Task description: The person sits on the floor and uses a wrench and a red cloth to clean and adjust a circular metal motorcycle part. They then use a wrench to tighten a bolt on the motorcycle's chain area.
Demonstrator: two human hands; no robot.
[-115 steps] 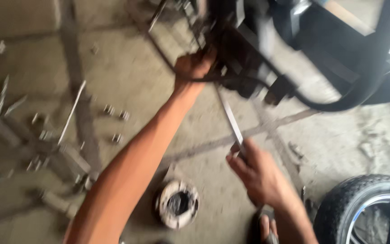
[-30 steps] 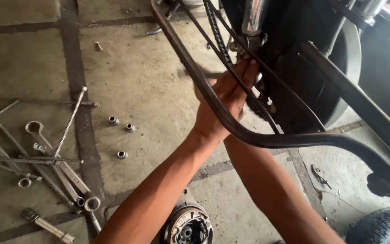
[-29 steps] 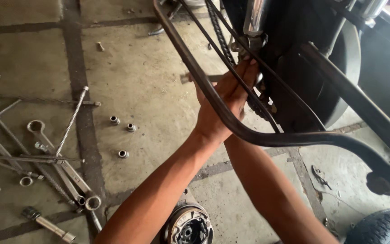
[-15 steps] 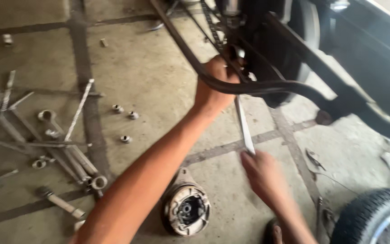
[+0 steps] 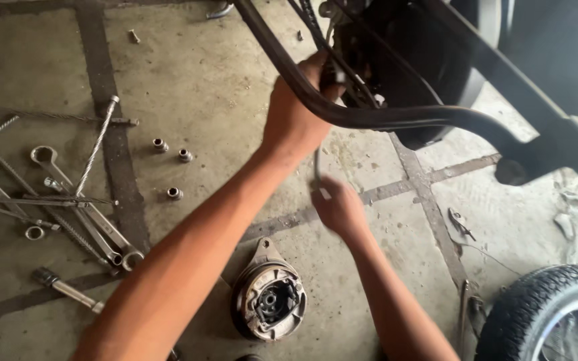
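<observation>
My left hand [image 5: 296,110] reaches up under a black curved metal bar [image 5: 369,117] of a motorcycle and grips a part near the chain and dark wheel hub [image 5: 403,73]. Its fingertips are hidden behind the bar. My right hand [image 5: 336,207] is lower, motion-blurred, closed on the bottom end of a thin grey metal tool [image 5: 317,170] that points up toward my left hand. On the concrete floor below my arms lies a round brake drum plate [image 5: 269,301] with its shoes showing.
Spanners [image 5: 78,197], long threaded rods [image 5: 95,144] and a socket handle [image 5: 65,287] lie at the left. Three small nuts [image 5: 168,157] sit on the floor beside them. A loose tyre [image 5: 556,314] is at the lower right, with pliers [image 5: 461,224] near it.
The view has swung left and closer. My right hand has risen with the thin tool toward my left hand. One second ago both hands were up together at the bar.
</observation>
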